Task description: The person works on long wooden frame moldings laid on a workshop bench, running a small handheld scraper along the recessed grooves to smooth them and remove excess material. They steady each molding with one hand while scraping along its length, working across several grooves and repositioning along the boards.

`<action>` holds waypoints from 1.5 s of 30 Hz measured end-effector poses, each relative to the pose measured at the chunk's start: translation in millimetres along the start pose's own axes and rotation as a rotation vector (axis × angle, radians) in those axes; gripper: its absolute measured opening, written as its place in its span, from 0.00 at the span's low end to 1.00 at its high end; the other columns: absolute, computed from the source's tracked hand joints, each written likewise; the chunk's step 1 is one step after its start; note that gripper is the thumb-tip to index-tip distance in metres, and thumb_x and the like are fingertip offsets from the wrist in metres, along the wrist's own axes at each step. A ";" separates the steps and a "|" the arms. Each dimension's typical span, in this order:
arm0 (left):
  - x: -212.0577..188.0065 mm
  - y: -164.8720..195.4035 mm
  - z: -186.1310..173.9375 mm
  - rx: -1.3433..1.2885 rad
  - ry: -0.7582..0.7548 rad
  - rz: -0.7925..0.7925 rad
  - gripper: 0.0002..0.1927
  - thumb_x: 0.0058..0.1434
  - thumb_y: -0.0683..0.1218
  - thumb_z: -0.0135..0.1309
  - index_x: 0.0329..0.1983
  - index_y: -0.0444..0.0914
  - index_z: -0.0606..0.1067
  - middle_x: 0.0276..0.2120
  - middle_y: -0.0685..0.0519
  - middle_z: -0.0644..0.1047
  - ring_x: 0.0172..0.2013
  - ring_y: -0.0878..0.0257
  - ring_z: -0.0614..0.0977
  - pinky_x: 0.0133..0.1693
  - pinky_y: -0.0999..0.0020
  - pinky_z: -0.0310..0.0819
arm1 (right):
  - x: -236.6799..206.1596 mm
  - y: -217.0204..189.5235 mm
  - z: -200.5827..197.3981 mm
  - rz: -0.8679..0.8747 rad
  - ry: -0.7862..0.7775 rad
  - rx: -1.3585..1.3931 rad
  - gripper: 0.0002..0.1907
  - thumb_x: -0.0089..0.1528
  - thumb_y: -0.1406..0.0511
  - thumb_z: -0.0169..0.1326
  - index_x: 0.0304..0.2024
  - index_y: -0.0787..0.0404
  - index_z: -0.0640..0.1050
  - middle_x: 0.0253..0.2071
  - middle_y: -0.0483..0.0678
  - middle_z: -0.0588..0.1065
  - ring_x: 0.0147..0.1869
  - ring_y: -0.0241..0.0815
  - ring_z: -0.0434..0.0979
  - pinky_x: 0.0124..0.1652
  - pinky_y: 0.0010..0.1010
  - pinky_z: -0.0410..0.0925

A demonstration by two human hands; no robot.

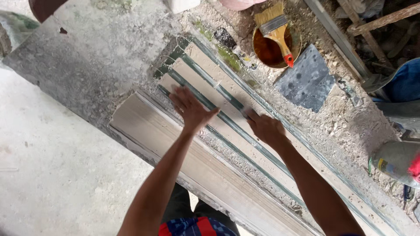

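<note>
Pressing pale moulding strips (pixel 227 107) flat on the dusty bench (pixel 87 57), both hands down.
Left hand (pixel 189 108) released, fingers spread on the strips' upper end; right hand (pixel 264 127) curled, grip unclear. Several strips lie side by side between green lines; brush (pixel 275 32) rests on a bowl of brown liquid (pixel 267 50), untouched.

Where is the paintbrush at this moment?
In the head view, the paintbrush lies across the rim of the round bowl of brown liquid at the top, right of centre, beyond the right hand and just above the dark grey square sheet.
</note>
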State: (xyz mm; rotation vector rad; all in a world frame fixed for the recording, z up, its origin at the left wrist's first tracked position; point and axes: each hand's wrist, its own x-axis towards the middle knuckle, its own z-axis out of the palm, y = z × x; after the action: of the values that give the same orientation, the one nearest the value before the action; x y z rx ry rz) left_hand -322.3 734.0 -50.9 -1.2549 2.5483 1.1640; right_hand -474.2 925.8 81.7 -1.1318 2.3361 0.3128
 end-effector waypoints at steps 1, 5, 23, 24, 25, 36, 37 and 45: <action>8.6 -3.3 -1.7 -0.035 0.002 0.040 0.82 0.45 0.78 0.64 0.73 0.26 0.25 0.70 0.23 0.19 0.65 0.23 0.16 0.63 0.25 0.13 | 21.7 -12.0 -3.4 -0.033 0.013 0.009 0.21 0.69 0.48 0.42 0.63 0.39 0.68 0.36 0.54 0.80 0.37 0.57 0.83 0.35 0.50 0.76; 21.2 -3.9 -2.0 0.084 -0.170 -0.087 0.85 0.41 0.80 0.64 0.75 0.31 0.22 0.69 0.21 0.17 0.63 0.18 0.14 0.61 0.22 0.12 | 110.3 -64.0 -18.7 -0.062 -0.143 -0.063 0.22 0.76 0.49 0.34 0.66 0.48 0.67 0.37 0.57 0.81 0.40 0.55 0.86 0.38 0.46 0.78; 16.6 16.8 -28.5 0.120 -0.265 -0.158 0.89 0.37 0.74 0.73 0.72 0.32 0.18 0.66 0.20 0.15 0.61 0.14 0.15 0.61 0.16 0.25 | 140.0 -90.6 -42.8 -0.160 0.010 0.103 0.18 0.72 0.52 0.40 0.61 0.47 0.69 0.38 0.58 0.80 0.42 0.62 0.82 0.41 0.54 0.76; 18.5 16.9 -30.1 0.107 -0.294 -0.184 0.89 0.36 0.73 0.73 0.72 0.33 0.18 0.66 0.21 0.14 0.61 0.16 0.14 0.61 0.16 0.24 | 154.0 -98.2 -46.3 -0.179 0.020 0.135 0.17 0.73 0.52 0.39 0.61 0.47 0.69 0.38 0.58 0.80 0.41 0.61 0.83 0.41 0.53 0.76; 19.6 16.9 -30.7 0.094 -0.320 -0.207 0.89 0.36 0.72 0.74 0.73 0.34 0.18 0.66 0.22 0.13 0.62 0.17 0.13 0.61 0.17 0.22 | 161.8 -101.9 -48.2 -0.218 0.082 0.116 0.18 0.73 0.52 0.39 0.61 0.48 0.69 0.38 0.58 0.80 0.41 0.61 0.83 0.40 0.53 0.76; 15.2 9.3 -19.5 0.076 -0.258 -0.125 0.89 0.36 0.73 0.73 0.73 0.32 0.20 0.65 0.19 0.15 0.60 0.16 0.12 0.60 0.15 0.20 | 125.6 -86.4 -35.6 -0.106 -0.055 0.095 0.20 0.72 0.51 0.38 0.64 0.44 0.64 0.37 0.56 0.79 0.40 0.58 0.83 0.36 0.49 0.76; 16.7 8.7 -20.4 0.074 -0.242 -0.097 0.89 0.36 0.74 0.73 0.73 0.31 0.20 0.65 0.18 0.15 0.59 0.16 0.12 0.59 0.14 0.19 | 148.7 -102.5 -40.4 -0.121 -0.047 0.088 0.19 0.73 0.51 0.36 0.64 0.45 0.63 0.37 0.56 0.79 0.39 0.58 0.83 0.36 0.49 0.77; 16.1 6.9 -17.3 0.084 -0.270 -0.112 0.89 0.36 0.74 0.72 0.74 0.32 0.20 0.66 0.17 0.16 0.60 0.14 0.13 0.56 0.13 0.17 | 128.1 -89.7 -35.4 -0.110 -0.019 0.081 0.23 0.72 0.50 0.34 0.69 0.43 0.60 0.37 0.57 0.77 0.36 0.57 0.83 0.32 0.48 0.77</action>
State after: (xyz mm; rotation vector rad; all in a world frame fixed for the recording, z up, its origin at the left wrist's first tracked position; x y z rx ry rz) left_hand -333.5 714.7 -40.4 -1.1202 2.2781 1.1062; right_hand -482.6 770.4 43.0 -1.2074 2.2390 0.1863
